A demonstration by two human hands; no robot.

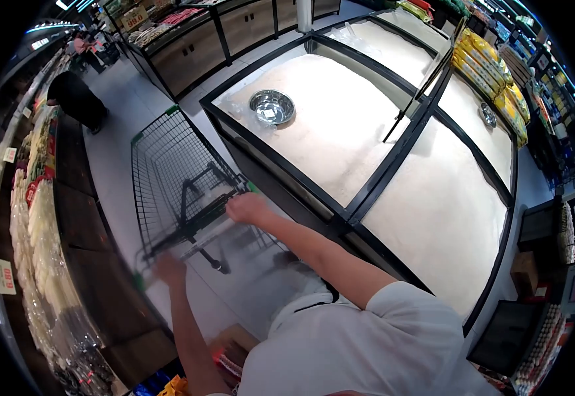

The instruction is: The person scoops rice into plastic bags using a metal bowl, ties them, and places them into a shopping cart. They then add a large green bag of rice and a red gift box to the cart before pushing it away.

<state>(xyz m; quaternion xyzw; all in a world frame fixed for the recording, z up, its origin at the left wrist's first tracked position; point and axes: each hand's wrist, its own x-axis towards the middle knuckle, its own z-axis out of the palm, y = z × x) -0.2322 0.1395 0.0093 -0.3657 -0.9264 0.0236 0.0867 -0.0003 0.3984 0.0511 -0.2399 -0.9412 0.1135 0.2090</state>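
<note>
A large divided grain bin [388, 168] borders the aisle [114, 148], where a wire shopping cart [169, 162] stands alongside. The right hand [246, 208] curls around the bin-side end of the cart's handlebar [209, 212]; the left hand [169, 270], blurred, is at the opposite end, its grip impossible to tell. The step appears to be steering; the next move calls for a secure two-handed hold and clearance from the bin.
</note>
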